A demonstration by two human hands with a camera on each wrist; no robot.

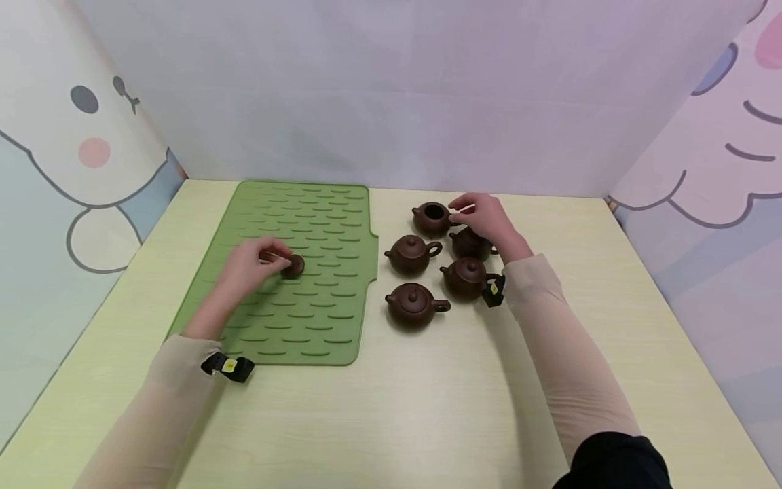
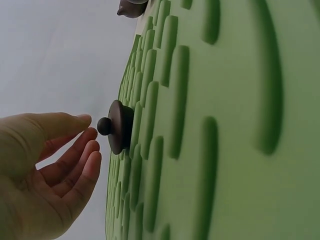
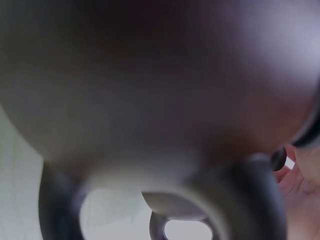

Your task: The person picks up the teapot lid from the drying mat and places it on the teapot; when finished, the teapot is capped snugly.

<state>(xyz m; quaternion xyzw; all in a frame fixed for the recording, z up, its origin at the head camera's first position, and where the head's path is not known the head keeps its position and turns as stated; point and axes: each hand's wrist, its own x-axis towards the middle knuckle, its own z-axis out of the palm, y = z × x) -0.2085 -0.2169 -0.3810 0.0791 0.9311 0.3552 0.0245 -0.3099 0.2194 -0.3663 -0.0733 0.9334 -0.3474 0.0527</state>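
Note:
In the head view, my left hand [image 1: 250,265] is over the green mat, its thumb and fingers beside a small dark brown teapot lid [image 1: 294,266]. The left wrist view shows those fingertips just apart from the knob of the lid, which lies on the mat. My right hand [image 1: 484,216] reaches to the handle side of a dark brown teapot without a lid [image 1: 433,219] at the back. Whether its fingers grip that handle is unclear. Under this hand stands a second teapot [image 1: 469,244], partly covered. In the right wrist view, a blurred teapot [image 3: 140,100] hides most of the hand.
More lidded brown teapots stand close by: one at middle left [image 1: 409,255], one by the right wrist [image 1: 466,278], and one nearest the front [image 1: 411,305]. The ridged green mat [image 1: 332,326] covers the table's left part. A pale wall [image 1: 391,102] rises behind the table.

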